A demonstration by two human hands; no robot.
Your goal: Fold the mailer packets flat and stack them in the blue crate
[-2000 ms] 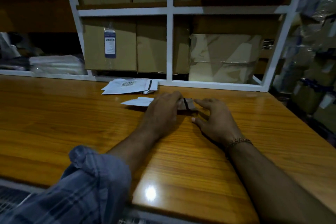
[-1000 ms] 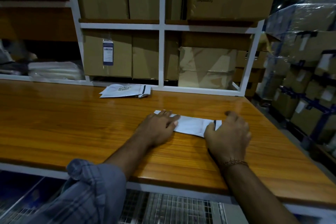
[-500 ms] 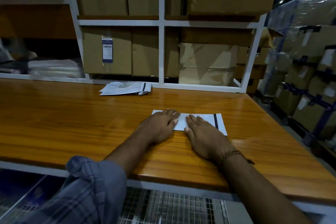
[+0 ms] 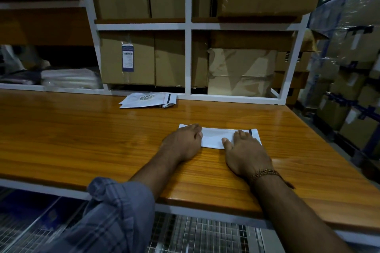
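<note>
A white mailer packet (image 4: 216, 137) lies flat on the wooden table (image 4: 82, 133). The left hand (image 4: 182, 142) and the right hand (image 4: 245, 153) both press down on it with straight fingers (nothing is gripped). More packets (image 4: 148, 99) sit by the shelf (image 4: 188, 57).

left hand (image 4: 182, 143) flat, palm down; right hand (image 4: 244, 153) likewise

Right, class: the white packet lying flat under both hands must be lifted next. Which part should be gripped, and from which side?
Probably the right short end of the packet, by the black strip, pinched from the right. It lies flat on the table, and that end shows past the right hand, while the left hand covers the other.
</note>
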